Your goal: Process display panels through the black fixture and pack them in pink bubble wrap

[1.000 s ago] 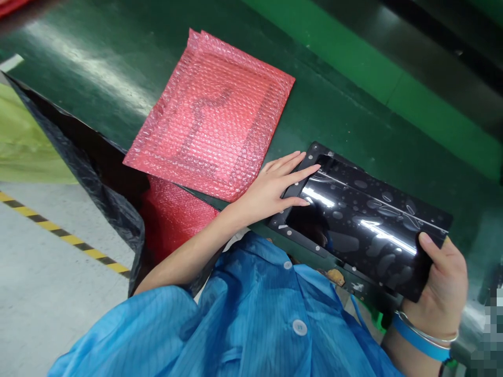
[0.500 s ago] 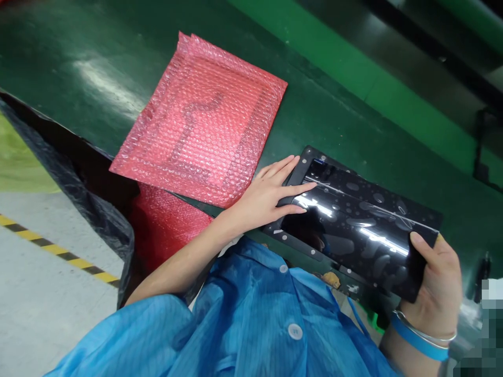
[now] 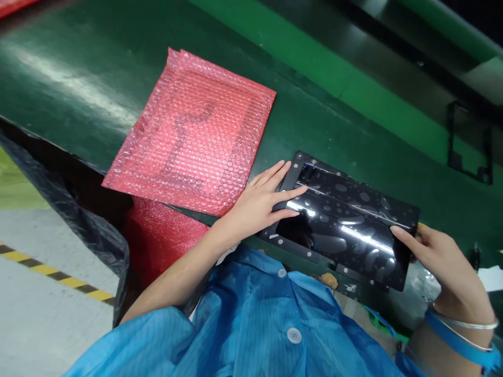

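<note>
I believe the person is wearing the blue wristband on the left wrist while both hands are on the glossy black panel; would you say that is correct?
Not quite: the head view shows the blue wristband on the wrist of the right hand, not the left. The left hand and right hand are indeed both on the glossy black panel.

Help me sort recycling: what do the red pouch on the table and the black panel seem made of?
Red pouch: thin, shiny plastic bubble wrap, judging by its glinting bubbles. Black panel: perhaps glass or plastic; glossy, with bubbles and creases suggesting a clear film on top.
</note>
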`<state>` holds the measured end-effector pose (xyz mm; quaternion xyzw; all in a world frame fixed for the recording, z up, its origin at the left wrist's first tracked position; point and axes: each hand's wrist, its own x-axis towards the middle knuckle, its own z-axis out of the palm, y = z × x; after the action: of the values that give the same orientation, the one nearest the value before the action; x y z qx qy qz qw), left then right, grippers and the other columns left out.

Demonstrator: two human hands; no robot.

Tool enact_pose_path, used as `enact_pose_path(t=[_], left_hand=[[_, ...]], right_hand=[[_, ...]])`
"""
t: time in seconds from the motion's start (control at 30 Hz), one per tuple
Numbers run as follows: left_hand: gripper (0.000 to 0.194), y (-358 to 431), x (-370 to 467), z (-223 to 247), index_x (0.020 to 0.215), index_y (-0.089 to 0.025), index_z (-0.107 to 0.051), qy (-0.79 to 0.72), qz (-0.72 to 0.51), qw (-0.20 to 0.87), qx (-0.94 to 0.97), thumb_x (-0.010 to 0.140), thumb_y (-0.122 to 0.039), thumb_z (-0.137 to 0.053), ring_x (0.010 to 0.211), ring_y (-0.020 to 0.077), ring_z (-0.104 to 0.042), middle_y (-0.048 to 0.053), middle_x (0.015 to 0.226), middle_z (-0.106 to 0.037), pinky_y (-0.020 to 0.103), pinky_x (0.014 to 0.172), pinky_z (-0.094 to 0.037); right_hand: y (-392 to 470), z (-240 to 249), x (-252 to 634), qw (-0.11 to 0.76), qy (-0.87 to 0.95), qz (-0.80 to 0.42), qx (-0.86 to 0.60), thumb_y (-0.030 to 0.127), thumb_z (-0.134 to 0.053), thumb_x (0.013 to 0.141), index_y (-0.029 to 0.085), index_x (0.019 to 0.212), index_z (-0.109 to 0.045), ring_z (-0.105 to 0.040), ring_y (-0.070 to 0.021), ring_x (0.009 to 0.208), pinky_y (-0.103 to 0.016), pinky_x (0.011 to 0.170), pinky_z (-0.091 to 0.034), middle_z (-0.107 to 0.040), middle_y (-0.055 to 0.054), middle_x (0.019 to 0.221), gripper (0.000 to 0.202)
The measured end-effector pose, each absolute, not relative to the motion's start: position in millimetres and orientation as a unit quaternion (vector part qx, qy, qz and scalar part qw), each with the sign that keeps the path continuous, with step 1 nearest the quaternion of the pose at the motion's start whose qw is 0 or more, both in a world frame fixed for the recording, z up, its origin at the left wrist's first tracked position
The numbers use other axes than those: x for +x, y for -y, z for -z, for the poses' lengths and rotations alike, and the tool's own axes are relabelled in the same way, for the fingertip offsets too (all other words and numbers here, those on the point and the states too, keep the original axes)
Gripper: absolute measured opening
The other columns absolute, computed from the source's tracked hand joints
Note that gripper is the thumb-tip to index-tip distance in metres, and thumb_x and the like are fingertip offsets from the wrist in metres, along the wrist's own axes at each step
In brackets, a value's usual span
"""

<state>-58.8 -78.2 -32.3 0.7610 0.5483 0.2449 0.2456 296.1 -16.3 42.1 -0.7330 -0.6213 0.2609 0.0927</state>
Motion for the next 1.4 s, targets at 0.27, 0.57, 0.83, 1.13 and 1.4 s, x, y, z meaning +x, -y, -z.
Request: enact_pose_path(t=[0.27,0.57,0.83,1.13,1.4], left_hand=[[0.051,75.7,-59.1,20.7,0.146,-0.033,-0.057,-0.556,-0.209,0.264,0.760,0.098,-0.048,-0.061,0.159,0.0312,-0.017,0.012,0.170,-0.022,0.058,0.122,-0.026],[0.047,81.0,-44.5,8.1,0.142,-0.028,-0.061,-0.592,-0.178,0.164,0.769,0.096,-0.038,-0.066,0.157,0.0355,-0.020,0.015,0.168,-0.026,0.060,0.120,-0.031],[0.057,95.0,78.0,10.0,0.146,-0.019,-0.056,-0.350,-0.175,0.127,0.911,0.098,-0.050,-0.060,0.153,0.0296,-0.035,0.012,0.162,-0.041,0.048,0.122,-0.034],[0.049,95.1,105.8,19.7,0.141,-0.021,-0.062,-0.333,-0.104,0.081,0.934,0.100,-0.046,-0.060,0.145,0.0280,-0.047,0.009,0.155,-0.052,0.044,0.116,-0.042],[0.049,35.2,72.6,6.1,0.142,-0.018,-0.060,-0.448,-0.163,0.114,0.871,0.100,-0.042,-0.052,0.133,0.0386,-0.052,0.020,0.145,-0.058,0.058,0.109,-0.042]], right_hand=[[6.9,-41.2,292.5,-0.084,0.659,-0.260,-0.701,0.103,-0.035,0.061,0.029,0.047,-0.042,-0.053,-0.0242,0.043,-0.039,0.054,-0.041,-0.053,-0.006,0.042,0.075],[-0.2,-25.4,310.6,-0.091,0.741,-0.133,-0.651,0.082,-0.045,0.081,0.026,0.052,-0.055,-0.047,-0.0199,0.049,-0.030,0.052,-0.027,-0.060,-0.005,0.056,0.064],[-37.4,-32.1,300.3,-0.033,0.679,-0.205,-0.704,0.061,-0.053,0.089,0.025,0.057,-0.048,-0.051,-0.0181,0.056,-0.030,0.058,-0.032,-0.054,-0.001,0.052,0.049],[-53.9,-20.5,291.3,-0.052,0.675,-0.158,-0.719,0.070,-0.075,0.074,0.023,0.053,-0.046,-0.050,-0.0181,0.061,-0.030,0.058,-0.028,-0.055,-0.003,0.059,0.060],[-47.2,-4.3,308.4,0.115,0.645,-0.271,-0.705,0.057,-0.071,0.081,0.023,0.056,-0.043,-0.047,-0.0151,0.059,-0.029,0.059,-0.028,-0.055,0.000,0.056,0.051]])
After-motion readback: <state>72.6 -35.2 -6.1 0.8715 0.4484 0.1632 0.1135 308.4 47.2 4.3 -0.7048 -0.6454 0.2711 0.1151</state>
